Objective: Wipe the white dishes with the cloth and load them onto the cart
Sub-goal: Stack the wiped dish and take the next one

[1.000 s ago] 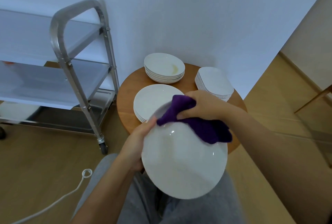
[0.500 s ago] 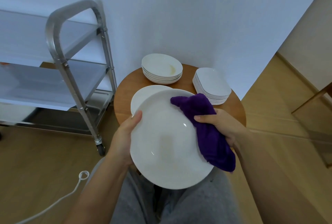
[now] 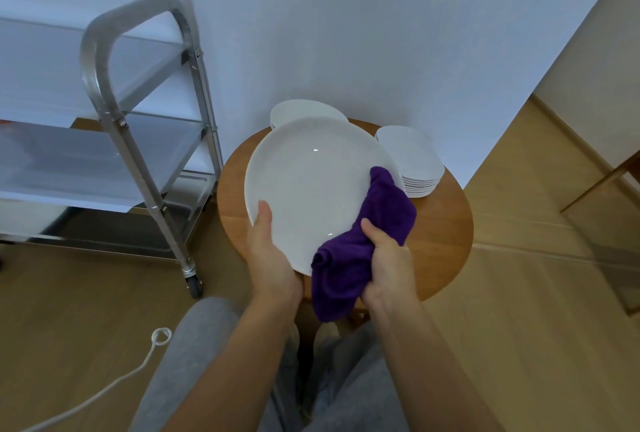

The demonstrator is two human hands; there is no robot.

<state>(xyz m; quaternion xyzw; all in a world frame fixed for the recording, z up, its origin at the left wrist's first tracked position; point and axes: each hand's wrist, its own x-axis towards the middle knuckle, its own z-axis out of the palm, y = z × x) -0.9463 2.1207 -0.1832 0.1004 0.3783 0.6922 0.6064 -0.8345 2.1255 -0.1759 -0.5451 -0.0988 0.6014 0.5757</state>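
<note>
A large round white plate (image 3: 311,186) is held up over the round wooden table (image 3: 440,234). My left hand (image 3: 272,258) grips its lower left rim, thumb on the face. My right hand (image 3: 386,262) holds a purple cloth (image 3: 360,244) against the plate's lower right rim. Behind the plate a stack of round white bowls (image 3: 304,109) shows only its far edge. A stack of rounded-square white plates (image 3: 412,161) stands at the table's right. The metal cart (image 3: 145,161) is at the left, its shelves lined in white.
A white wall runs behind the table and cart. A white cord with a loop (image 3: 161,336) lies on the wooden floor at the lower left. My grey-trousered knees (image 3: 207,345) are below the hands. A cart wheel (image 3: 194,284) stands near the table.
The plate has moved up and away from me, over the table, hiding the plate stack beneath. My right hand and the cloth slid down to the plate's lower right rim.
</note>
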